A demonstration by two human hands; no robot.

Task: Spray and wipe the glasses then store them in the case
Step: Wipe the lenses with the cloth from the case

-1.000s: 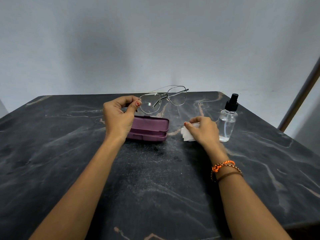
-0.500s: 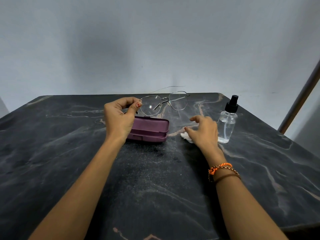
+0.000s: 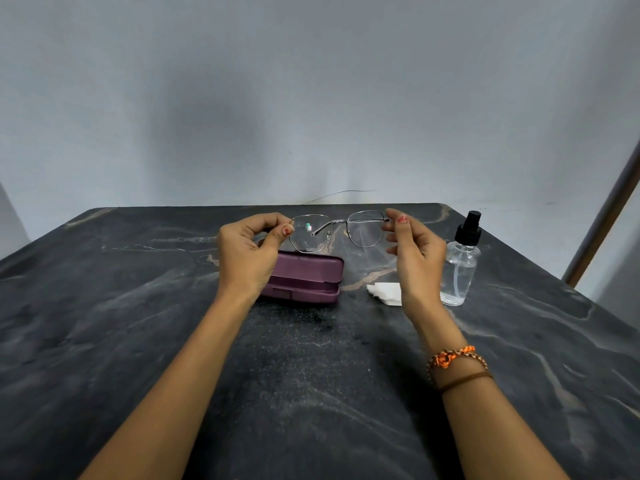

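Thin metal-framed glasses point(image 3: 337, 230) hang in the air above the table, lenses facing me. My left hand point(image 3: 247, 252) pinches the frame's left edge between thumb and forefinger. My right hand point(image 3: 414, 252) pinches the frame's right edge with thumb and forefinger, its other fingers loosely spread. Below the glasses lies a purple case point(image 3: 308, 280), its lid down, partly hidden by my left hand. A white cloth point(image 3: 384, 292) lies on the table under my right hand. A clear spray bottle point(image 3: 462, 266) with a black nozzle stands to the right.
Everything sits on a dark marble table point(image 3: 311, 375) against a grey wall. A slanted metal pole point(image 3: 602, 223) rises past the table's right edge.
My right hand has let go of the white cloth, left it on the table, and risen to take the right side of the glasses. The glasses have turned level.
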